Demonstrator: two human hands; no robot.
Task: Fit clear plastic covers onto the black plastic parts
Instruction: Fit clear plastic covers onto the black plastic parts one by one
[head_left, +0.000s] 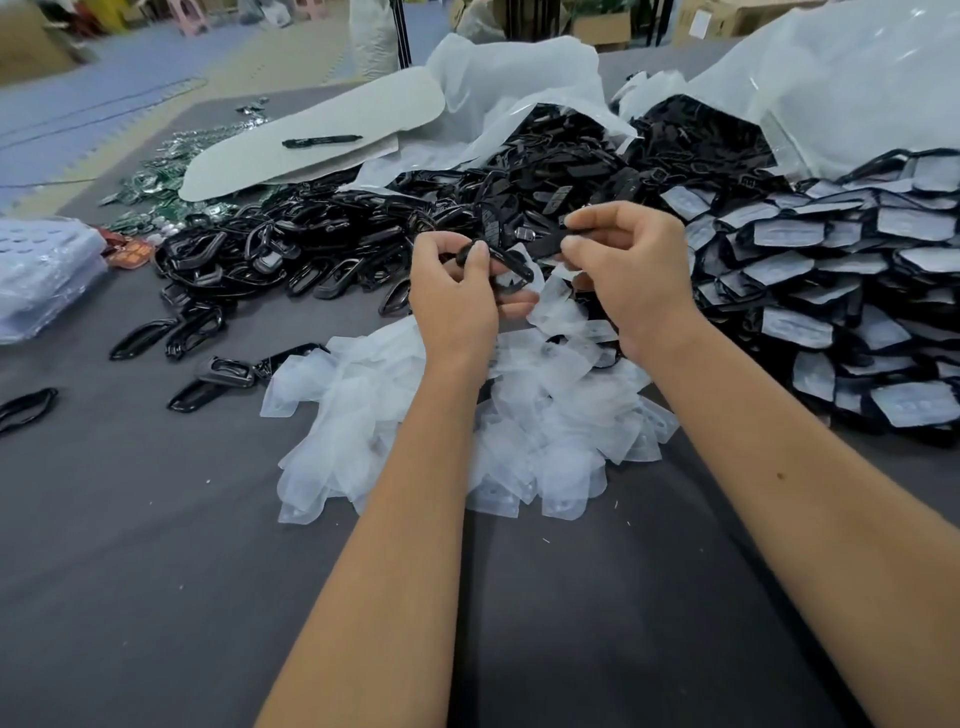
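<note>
Holding a small glossy black plastic part (506, 260) between both hands above the grey cloth-covered table (156, 545), the person worked at chest height over the heaps. The left hand (457, 291) pinched the part's left end, thumb on top and fingers curled underneath. The right hand (631, 270) gripped the other end between thumb and forefinger, with the remaining fingers curled below. A thin clear plastic cover (550, 299) hung just under the part, touching the fingers of both hands; whether it was already seated on the part could not be told.

Directly below the hands lay a loose heap of clear plastic covers (467, 447). To the left and behind spread a pile of bare black plastic frames (270, 249), a few lying apart nearer the table's edge. On the right sat a stack of black parts already wearing covers (831, 291), overlapping like shingles. Large translucent white plastic bags (857, 88) stood open behind the piles, and a pale flat sheet (311, 140) with a black pen-like stick (321, 141) on it lay at the far left.
</note>
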